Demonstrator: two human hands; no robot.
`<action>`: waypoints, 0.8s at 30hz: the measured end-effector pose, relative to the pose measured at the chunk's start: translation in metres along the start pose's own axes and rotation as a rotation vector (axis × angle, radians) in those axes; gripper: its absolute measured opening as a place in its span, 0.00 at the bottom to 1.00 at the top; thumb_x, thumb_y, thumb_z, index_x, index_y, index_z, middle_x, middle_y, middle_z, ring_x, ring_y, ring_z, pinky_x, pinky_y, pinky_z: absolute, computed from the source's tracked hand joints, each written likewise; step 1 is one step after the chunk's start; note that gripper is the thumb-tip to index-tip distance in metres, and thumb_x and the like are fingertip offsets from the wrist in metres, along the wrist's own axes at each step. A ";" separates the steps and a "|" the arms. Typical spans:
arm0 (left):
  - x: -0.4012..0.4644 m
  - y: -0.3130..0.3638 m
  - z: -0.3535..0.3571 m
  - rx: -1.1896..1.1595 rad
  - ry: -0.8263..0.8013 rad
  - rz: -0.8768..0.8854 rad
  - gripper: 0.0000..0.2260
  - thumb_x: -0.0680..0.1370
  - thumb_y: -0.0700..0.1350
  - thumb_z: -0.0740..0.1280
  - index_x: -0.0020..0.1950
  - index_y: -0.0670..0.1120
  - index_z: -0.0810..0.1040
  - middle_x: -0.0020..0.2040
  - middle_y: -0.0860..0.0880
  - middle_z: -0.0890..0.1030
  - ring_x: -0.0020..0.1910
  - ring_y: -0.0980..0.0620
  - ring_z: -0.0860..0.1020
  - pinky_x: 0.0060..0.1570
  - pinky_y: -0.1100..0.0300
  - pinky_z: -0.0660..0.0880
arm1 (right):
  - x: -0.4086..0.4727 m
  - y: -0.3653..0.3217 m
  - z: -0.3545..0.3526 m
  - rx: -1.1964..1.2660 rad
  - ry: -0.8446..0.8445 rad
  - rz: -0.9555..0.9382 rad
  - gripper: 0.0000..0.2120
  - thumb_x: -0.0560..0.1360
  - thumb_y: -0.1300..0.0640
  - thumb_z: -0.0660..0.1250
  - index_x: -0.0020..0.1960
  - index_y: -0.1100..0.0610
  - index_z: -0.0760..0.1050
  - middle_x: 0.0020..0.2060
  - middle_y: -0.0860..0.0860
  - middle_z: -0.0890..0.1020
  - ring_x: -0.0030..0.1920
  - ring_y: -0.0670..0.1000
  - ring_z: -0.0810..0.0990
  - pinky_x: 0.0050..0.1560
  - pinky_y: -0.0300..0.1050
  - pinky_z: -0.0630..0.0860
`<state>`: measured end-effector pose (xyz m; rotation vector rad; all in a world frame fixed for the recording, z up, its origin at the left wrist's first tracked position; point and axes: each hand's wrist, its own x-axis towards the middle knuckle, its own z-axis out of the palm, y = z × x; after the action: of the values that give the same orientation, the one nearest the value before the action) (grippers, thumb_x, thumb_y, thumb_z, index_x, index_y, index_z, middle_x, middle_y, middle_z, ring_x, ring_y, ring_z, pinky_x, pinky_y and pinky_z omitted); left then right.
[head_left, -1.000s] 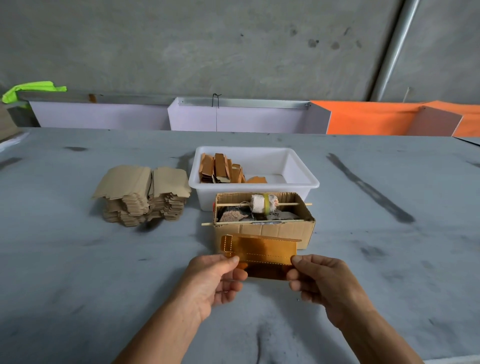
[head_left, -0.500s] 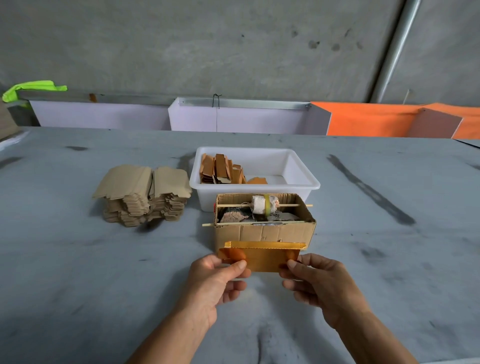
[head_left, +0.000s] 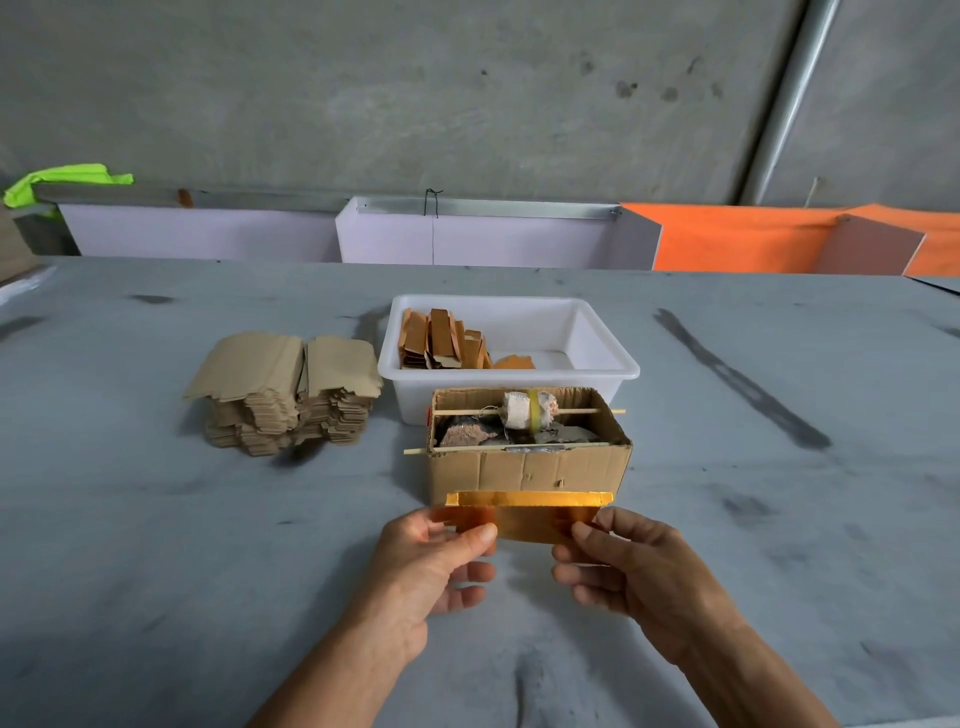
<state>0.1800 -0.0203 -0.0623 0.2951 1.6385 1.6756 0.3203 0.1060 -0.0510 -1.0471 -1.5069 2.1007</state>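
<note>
Sheet: a shiny gold folded sheet (head_left: 530, 522), held level between both hands above the tabletop (head_left: 156, 519), just in front of the box's near wall; I cannot tell whether it touches that wall.
Sheet edge: a brighter strip runs along the upper edge, slightly wider than the part below it.
Left hand: the left hand (head_left: 431, 564) pinches the sheet's left end, thumb on the near face and forefinger behind; the lower fingers (head_left: 470, 571) curl loosely under the sheet.
Right hand: the right hand (head_left: 634, 569) pinches the sheet's right end the same way, thumb on the near face; its other fingers (head_left: 571, 577) are bent below the sheet's edge.
Box: an open cardboard box (head_left: 530, 470) stands mid-tabletop, close in front of the tub.
Box contents: two thin sticks cross it from side to side, their ends poking out; the far one carries a white roll (head_left: 527, 410) with a yellow band, above grey and brownish lumps.
Tub: a white tub (head_left: 602, 364) holds brown card pieces (head_left: 441, 340), most on edge at its left side.
Stack: a pile of flat tan blanks (head_left: 285, 400) sits left of the tub, apart from it.
Back: white panels (head_left: 467, 239), orange panels (head_left: 727, 239) and a green cloth (head_left: 67, 179) line the far edge below a concrete wall.
</note>
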 end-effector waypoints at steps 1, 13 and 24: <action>0.000 0.000 0.000 -0.001 -0.006 -0.008 0.05 0.71 0.38 0.73 0.45 0.43 0.80 0.35 0.47 0.84 0.29 0.52 0.81 0.27 0.61 0.76 | 0.000 0.001 -0.001 0.006 -0.006 0.000 0.06 0.75 0.64 0.66 0.39 0.60 0.76 0.38 0.62 0.84 0.33 0.55 0.84 0.28 0.41 0.78; 0.004 0.000 -0.001 0.026 0.021 -0.051 0.05 0.71 0.41 0.73 0.38 0.43 0.79 0.32 0.47 0.83 0.31 0.53 0.79 0.28 0.61 0.77 | 0.006 0.009 -0.001 0.099 -0.033 0.044 0.11 0.73 0.66 0.66 0.32 0.62 0.79 0.37 0.63 0.83 0.31 0.52 0.82 0.29 0.40 0.79; 0.004 -0.010 0.006 -0.015 0.141 0.157 0.06 0.68 0.34 0.74 0.32 0.40 0.81 0.29 0.44 0.81 0.26 0.51 0.75 0.35 0.56 0.75 | 0.006 0.019 0.007 0.082 0.158 -0.074 0.07 0.71 0.69 0.69 0.35 0.65 0.77 0.32 0.62 0.82 0.33 0.53 0.81 0.33 0.40 0.78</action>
<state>0.1846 -0.0144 -0.0717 0.3113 1.7427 1.8619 0.3135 0.0981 -0.0690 -1.0819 -1.3519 1.9630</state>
